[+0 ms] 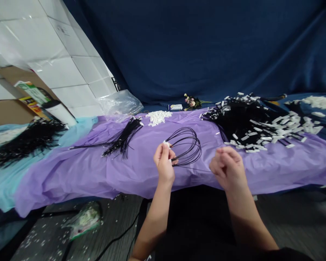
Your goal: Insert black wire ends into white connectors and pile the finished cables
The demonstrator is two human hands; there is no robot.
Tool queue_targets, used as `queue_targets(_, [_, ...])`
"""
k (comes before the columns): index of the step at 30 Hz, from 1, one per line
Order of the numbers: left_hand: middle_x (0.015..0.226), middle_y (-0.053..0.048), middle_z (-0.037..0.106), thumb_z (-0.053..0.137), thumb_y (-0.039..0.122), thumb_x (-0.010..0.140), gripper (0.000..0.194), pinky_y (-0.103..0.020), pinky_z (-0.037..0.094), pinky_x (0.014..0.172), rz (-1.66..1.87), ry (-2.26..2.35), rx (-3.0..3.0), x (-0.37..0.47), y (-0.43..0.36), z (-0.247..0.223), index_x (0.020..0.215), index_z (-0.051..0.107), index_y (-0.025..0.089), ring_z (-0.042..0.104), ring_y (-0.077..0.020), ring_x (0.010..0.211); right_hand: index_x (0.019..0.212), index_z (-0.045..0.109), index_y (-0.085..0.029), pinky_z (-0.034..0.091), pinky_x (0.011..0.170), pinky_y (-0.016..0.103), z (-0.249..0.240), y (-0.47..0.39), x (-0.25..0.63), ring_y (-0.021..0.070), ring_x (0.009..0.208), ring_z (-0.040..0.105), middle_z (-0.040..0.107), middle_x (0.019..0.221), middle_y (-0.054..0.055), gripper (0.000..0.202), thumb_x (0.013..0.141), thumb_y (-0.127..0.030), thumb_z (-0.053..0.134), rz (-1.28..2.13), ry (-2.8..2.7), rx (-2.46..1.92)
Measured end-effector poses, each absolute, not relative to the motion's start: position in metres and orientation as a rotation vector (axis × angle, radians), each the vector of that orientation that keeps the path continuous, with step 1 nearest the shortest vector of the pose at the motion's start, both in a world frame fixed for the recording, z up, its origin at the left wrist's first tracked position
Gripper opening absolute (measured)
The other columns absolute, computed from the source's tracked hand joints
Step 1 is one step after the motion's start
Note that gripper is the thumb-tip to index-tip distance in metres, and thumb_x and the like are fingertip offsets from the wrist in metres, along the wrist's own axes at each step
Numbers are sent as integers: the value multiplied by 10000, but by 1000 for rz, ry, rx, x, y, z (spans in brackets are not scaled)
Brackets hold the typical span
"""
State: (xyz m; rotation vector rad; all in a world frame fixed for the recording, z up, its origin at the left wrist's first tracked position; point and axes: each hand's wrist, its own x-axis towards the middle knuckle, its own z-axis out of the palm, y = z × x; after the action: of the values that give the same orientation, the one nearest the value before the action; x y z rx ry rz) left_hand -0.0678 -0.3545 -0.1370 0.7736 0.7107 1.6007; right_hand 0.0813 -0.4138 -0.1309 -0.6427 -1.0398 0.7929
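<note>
My left hand [165, 159] is closed around a bundle of thin black wires [191, 146] that bow out to the right in loops. White end pieces show at its fingertips. To the right, my right hand [228, 165] is closed with its fingers curled together. One thin wire runs low from the bundle to these fingers; its end is hidden in them. A big heap of black wires with white ends [241, 121] lies beyond my right hand. Left of my hands is a smaller bunch of black wires [123, 136], near a pile of small white pieces [159, 117].
A purple cloth [146, 177] covers the table. Artificial flowers [191, 101], a small packet [175, 107] and a clear plastic bag [122, 103] lie at the back. Another black wire pile [29, 139] is on the turquoise cloth [78, 127]. White boxes [35, 40] stand at left.
</note>
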Motion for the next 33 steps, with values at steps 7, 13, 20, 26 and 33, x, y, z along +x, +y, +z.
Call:
queue_targets(7, [474,79,295,621,490,842,327,-159,268,378,1580,569,913,-68,-368,-132,779,583,171,266,-46,393,708,718,-186,275,465,248,-121,-426,63,82,492,372,455,540,-43,80,787,-183,708,401,-1286,-1008])
queue_targets(13, [480,66,319,580,461,880,306,-181,271,422,1551,542,1027,-67,-379,-133,802,614,167,289,-52,412,747,720,-196,331,482,257,-118,-430,61,95,504,423,530,559,-29,68,803,-169,693,314,-1391,-1015])
queue_targets(20, [483,69,303,587,473,871,319,-193,288,452,1538,530,1069,-66,-382,-133,807,631,163,257,-51,425,766,730,-202,351,476,257,-117,-431,60,98,500,447,518,533,-36,65,797,-155,698,275,-1415,-989])
queue_targets(26, [493,63,321,568,439,892,287,-198,283,460,1526,505,1089,-66,-383,-133,814,631,170,293,-57,433,781,722,-208,327,477,246,-117,-434,63,85,501,418,490,549,-48,98,789,-113,703,272,-1398,-980])
queue_targets(33, [494,59,337,590,465,869,314,-203,300,460,1497,548,1112,-66,-383,-132,801,634,162,285,-57,432,751,718,-198,321,482,251,-116,-435,63,90,506,412,482,547,-42,73,804,-152,696,314,-1398,-1033])
